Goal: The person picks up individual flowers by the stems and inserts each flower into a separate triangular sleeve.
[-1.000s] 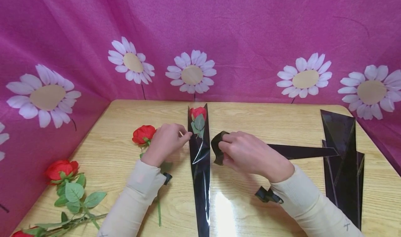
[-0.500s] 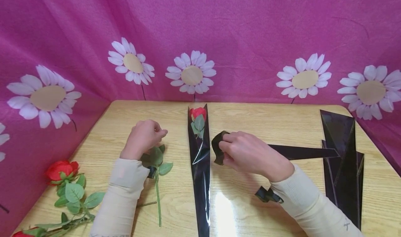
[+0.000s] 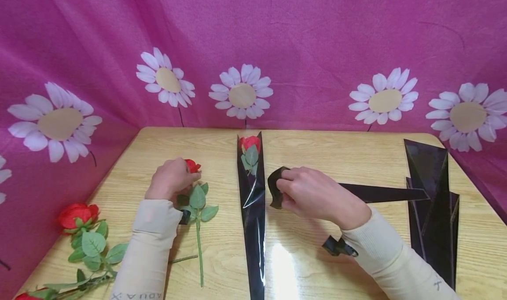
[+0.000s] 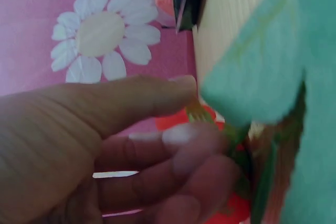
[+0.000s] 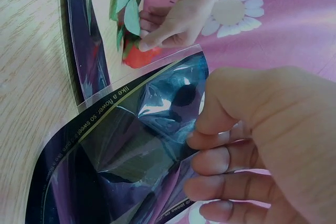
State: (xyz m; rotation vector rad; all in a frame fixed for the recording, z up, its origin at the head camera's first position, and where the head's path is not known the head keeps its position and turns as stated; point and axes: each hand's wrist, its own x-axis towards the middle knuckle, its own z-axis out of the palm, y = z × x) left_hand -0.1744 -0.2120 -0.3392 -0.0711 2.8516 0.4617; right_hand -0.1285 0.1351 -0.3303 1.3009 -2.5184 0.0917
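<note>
At near left lie loose red roses (image 3: pixel 79 216). To their right, the left hand (image 3: pixel 170 179) curls about the head of a single rose (image 3: pixel 197 197), its stem pointing near; whether the fingertips have closed cannot be told. At centre, a filled black sleeve (image 3: pixel 253 229) encloses another bloom (image 3: pixel 250 144) at its far end. Just right, the right hand (image 3: pixel 313 194) pinches the mouth of a held sleeve (image 3: pixel 372 192), whose narrow tail overlies the sleeve stack (image 3: pixel 433 212) at right. Probable faults: a hard pinch could crease the thin film; a pull could drag the stack askew; a rough grip could loosen petals. The wood-grain table (image 3: pixel 222 264) reflects light; beyond hangs a magenta cloth (image 3: pixel 309 49) printed with white daisies (image 3: pixel 243 96).
</note>
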